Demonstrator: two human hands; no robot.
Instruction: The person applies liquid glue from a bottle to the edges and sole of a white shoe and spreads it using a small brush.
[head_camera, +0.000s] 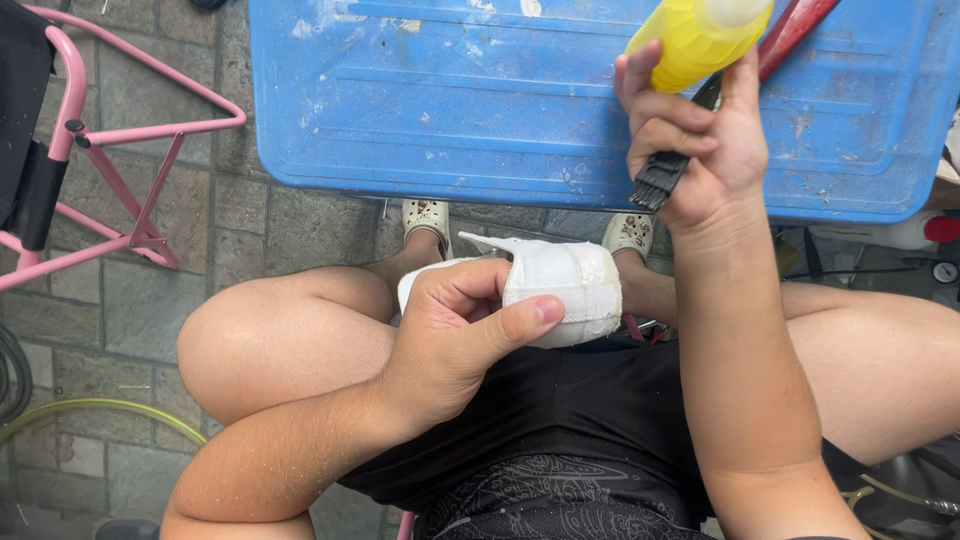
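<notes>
While left hand (450, 335) grips white shoe (560, 285), blue tub (450, 100) ahead, pink frame (110, 150) beside.

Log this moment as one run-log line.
left hand: grips white shoe above lap | right hand: holds yellow bottle and black brush over blue bin lid

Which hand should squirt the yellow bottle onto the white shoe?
Probably the right hand. It already grips the yellow bottle and a black brush over the blue lid. The left hand is busy holding the white shoe above the lap, so it is not free.
</notes>
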